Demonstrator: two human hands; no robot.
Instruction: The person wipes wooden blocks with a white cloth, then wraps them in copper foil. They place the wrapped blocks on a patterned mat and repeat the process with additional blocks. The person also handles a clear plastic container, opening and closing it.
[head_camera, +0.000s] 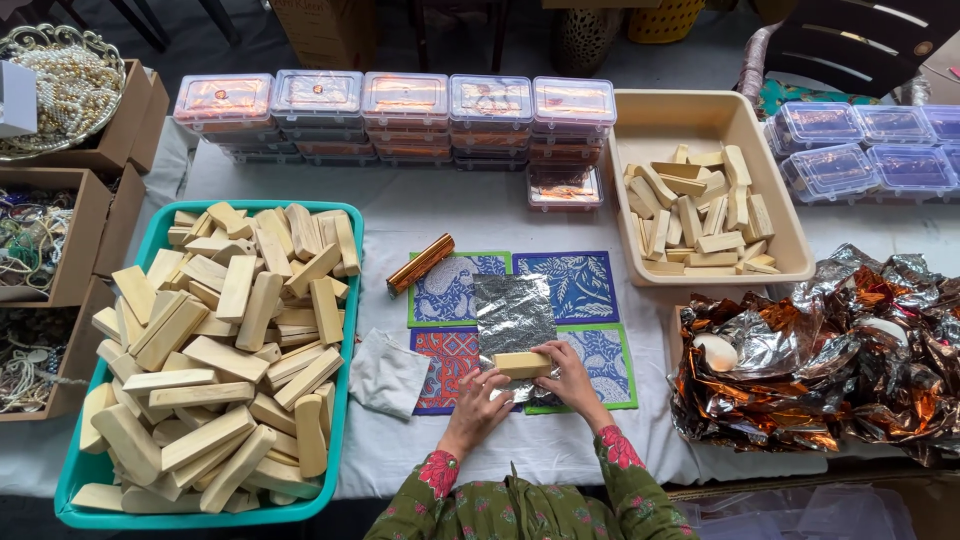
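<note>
Both hands grip one pale block (523, 364): left hand (483, 392) at its near-left corner, right hand (568, 371) over its right end, steadying it on the near edge of a foil sheet (512, 314) spread over patterned mats (583, 286).

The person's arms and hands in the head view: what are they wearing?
Both arms wear long sleeves of dark green cloth printed with pink-red flowers and small leaves. Each sleeve ends at the wrist in a flowered cuff. The left hand and the right hand are bare: no gloves show. Rings or bracelets, if any, are too small to make out.
</note>
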